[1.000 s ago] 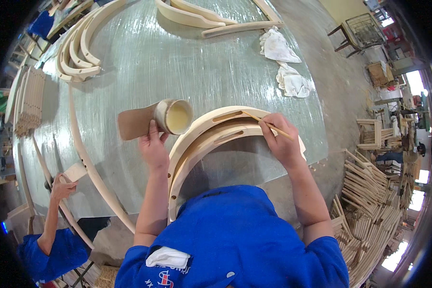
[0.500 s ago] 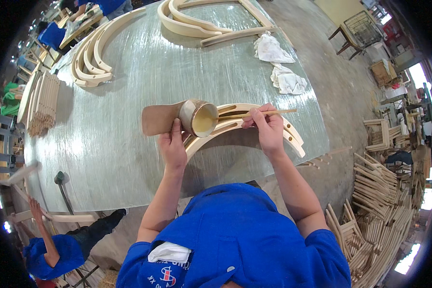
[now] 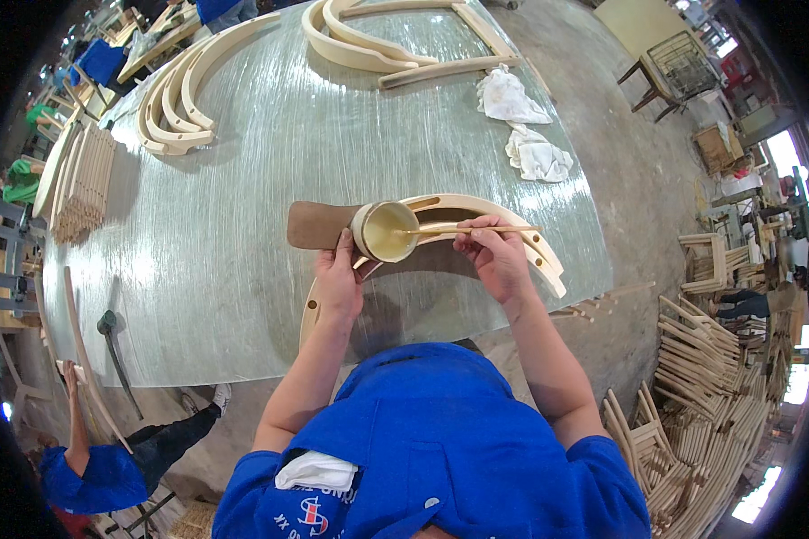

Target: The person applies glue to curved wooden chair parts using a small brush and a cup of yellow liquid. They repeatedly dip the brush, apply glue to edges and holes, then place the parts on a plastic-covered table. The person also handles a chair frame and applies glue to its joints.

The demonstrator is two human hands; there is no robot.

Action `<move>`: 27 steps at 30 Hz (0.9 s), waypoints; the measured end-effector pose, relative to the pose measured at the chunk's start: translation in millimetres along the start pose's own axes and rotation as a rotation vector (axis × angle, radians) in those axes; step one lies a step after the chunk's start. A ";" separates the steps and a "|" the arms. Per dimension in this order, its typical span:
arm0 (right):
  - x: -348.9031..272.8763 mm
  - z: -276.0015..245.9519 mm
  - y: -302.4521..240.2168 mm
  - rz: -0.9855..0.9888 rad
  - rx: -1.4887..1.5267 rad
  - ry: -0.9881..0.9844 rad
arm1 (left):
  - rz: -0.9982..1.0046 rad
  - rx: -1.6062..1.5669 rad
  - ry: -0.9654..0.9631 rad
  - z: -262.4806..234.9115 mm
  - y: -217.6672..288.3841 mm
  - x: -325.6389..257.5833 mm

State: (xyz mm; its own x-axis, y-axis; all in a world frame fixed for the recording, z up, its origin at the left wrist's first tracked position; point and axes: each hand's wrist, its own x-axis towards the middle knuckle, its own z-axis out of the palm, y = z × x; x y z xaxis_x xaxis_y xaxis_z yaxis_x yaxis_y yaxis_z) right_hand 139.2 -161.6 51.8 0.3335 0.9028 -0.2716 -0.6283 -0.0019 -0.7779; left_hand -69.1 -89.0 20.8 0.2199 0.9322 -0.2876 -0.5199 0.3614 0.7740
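Note:
My left hand (image 3: 339,280) grips a round cup (image 3: 360,235) whose opening is tilted up toward me. Pale yellow, glue-like liquid (image 3: 386,232) lies inside. From the cup's left side a flat brown paddle-shaped piece (image 3: 319,225) sticks out; how it joins the cup is hidden. Between its fingertips my right hand (image 3: 501,260) pinches a thin wooden stick (image 3: 439,232), its tip in the liquid. Under both hands are curved pale wooden parts (image 3: 511,213) with slots and round holes, lying side by side on the table and partly covered by the cup and hands.
The table (image 3: 234,216) wears clear plastic film. On it are curved wooden pieces (image 3: 173,108), a bundle of sticks (image 3: 85,184), a wooden frame (image 3: 440,72), white rags (image 3: 537,153) and a dark-headed mallet (image 3: 108,322). A co-worker (image 3: 99,476) stands at the left; stacked chair parts (image 3: 701,359) fill the right.
The cup has shifted slightly right and its opening faces up more. The stick's tip has moved from the rim down into the liquid. At the left, the co-worker's arm and wooden pieces have moved.

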 end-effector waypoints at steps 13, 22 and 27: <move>6.8 -24.3 27.1 0.157 0.121 0.240 | -0.061 0.076 0.024 -0.1 -7.9 9.0; 8.6 -36.2 31.1 0.098 0.016 0.290 | 0.083 0.142 0.182 -44.0 14.5 10.0; 10.8 -34.1 39.8 -0.105 -0.205 0.246 | 0.126 0.132 0.179 -57.4 22.5 12.4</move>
State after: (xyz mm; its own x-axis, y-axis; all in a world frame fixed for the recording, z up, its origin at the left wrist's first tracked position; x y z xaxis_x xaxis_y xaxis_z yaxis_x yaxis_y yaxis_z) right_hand 141.8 -166.6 -1.4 0.5644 0.7719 -0.2927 -0.4351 -0.0231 -0.9001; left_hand -125.4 -68.1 2.2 0.0042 0.9628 -0.2702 -0.4189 0.2470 0.8738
